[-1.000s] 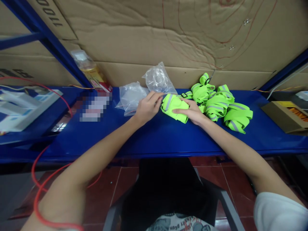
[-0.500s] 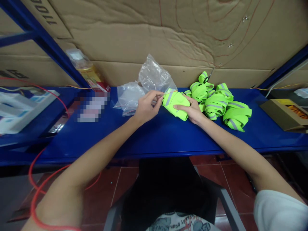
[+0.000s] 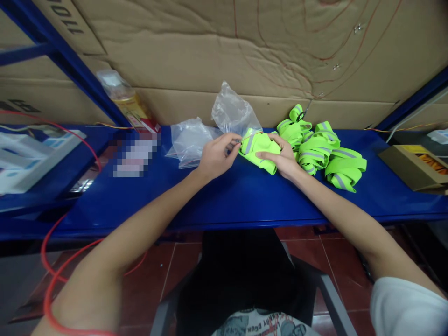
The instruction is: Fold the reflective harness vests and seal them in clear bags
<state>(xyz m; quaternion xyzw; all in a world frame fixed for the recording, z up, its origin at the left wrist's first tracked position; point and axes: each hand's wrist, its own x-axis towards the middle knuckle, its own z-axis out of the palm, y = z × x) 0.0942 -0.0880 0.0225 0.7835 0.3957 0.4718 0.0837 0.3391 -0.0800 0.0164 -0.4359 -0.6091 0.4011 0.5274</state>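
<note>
Folded neon-green strap bundle [image 3: 259,150] with grey reflective stripe, held just above the blue desk [image 3: 224,200] near its back edge. Right hand [image 3: 285,157] grips the bundle, fingers curled over its top and thumb along its near side. Left hand [image 3: 215,156] pinches the rim of a clear plastic bag [image 3: 234,112] between thumb and fingertips, right at the bundle's left end. A second clear bag [image 3: 189,140] lies to the left; a heap of similar green straps [image 3: 325,151] lies just right of the right hand.
</note>
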